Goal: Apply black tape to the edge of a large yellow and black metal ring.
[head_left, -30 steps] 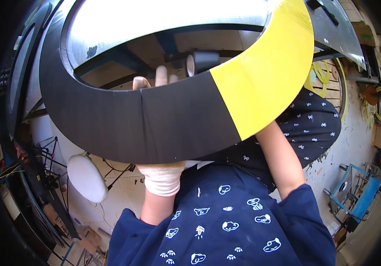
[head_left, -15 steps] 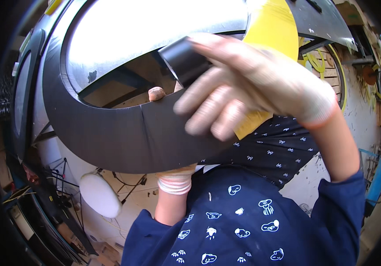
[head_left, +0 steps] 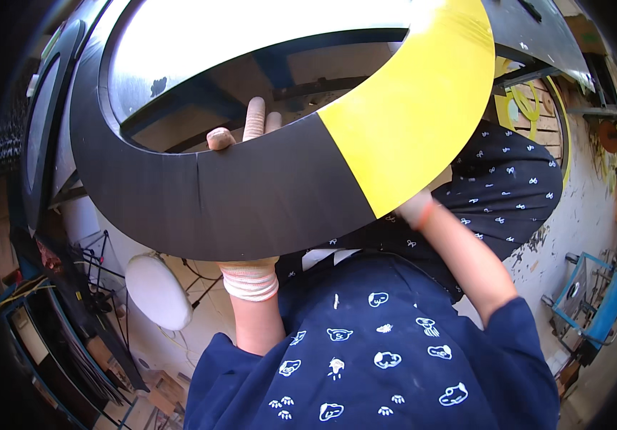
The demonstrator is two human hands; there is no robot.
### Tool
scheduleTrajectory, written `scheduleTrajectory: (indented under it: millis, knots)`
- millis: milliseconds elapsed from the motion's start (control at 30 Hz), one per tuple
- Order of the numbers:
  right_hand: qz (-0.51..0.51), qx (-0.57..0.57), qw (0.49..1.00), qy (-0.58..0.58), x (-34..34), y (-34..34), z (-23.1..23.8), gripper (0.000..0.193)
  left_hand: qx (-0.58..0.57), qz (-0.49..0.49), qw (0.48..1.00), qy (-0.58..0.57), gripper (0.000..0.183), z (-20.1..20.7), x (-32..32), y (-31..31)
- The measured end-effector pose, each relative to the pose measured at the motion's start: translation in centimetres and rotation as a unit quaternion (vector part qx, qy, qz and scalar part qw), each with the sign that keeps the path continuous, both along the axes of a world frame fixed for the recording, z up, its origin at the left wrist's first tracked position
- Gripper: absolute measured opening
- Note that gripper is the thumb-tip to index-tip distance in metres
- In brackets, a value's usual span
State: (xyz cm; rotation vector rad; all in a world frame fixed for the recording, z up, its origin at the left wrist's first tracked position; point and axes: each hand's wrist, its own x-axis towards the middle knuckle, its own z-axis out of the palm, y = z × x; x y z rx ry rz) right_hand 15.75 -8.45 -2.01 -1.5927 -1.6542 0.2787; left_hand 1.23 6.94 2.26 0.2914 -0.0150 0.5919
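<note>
A large flat ring slants in front of me, black over its left and near part. Its right part carries a bright yellow surface, meeting the black along a straight line. My left hand, in a pale glove, comes up from beneath and holds the ring. Its thumb tip rests on the inner edge, and two fingers reach past into the opening. My right hand, also gloved, is under the ring's outer edge by the yellow part. Its fingers are hidden, and the visible part is blurred.
A shiny metal sheet or tabletop lies behind the ring. Left are a dark oval frame and a white round-topped stool. Yellow rings lie on wooden slats at the right, and a blue cart stands on the floor.
My right hand, which held a short black tube-like roll above the ring, has dropped below it; the roll is out of sight. The ring has tilted, and more yellow is uncovered.
</note>
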Motion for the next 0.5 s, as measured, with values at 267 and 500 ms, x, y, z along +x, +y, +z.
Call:
scheduleTrajectory:
  millis: [267,500]
  knots:
    - [0.033,-0.210,0.853,0.476,8.0,-4.0,5.0,0.056,0.095,0.034,0.993,-0.067,0.037,-2.7,-1.6,1.2]
    - [0.042,-0.197,0.800,0.566,6.7,-0.1,16.3,0.068,0.273,0.114,0.946,0.131,0.034,-1.9,-0.6,0.4]
